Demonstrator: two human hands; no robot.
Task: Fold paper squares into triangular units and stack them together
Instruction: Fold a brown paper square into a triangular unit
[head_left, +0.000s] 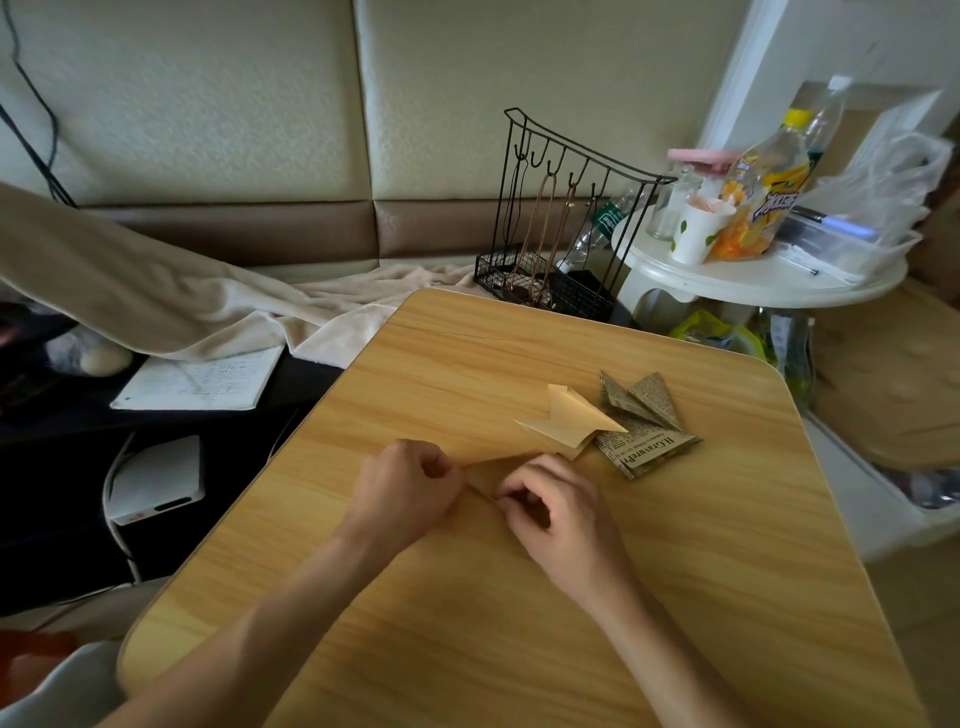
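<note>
A tan paper piece (493, 470) lies flat on the wooden table (519, 597), partly hidden under both hands. My left hand (402, 488) pinches its left end with curled fingers. My right hand (556, 506) pinches the fold line at its right side. Just beyond them sits a folded tan paper unit (566, 418), its tip overlapping a pile of folded newsprint units (641, 423).
A black wire rack (556, 234) stands off the table's far edge. To its right is a white round side table (753, 275) with a cup, jars and a bottle. A blanket, a notebook (200, 379) and a white box (156, 480) lie to the left.
</note>
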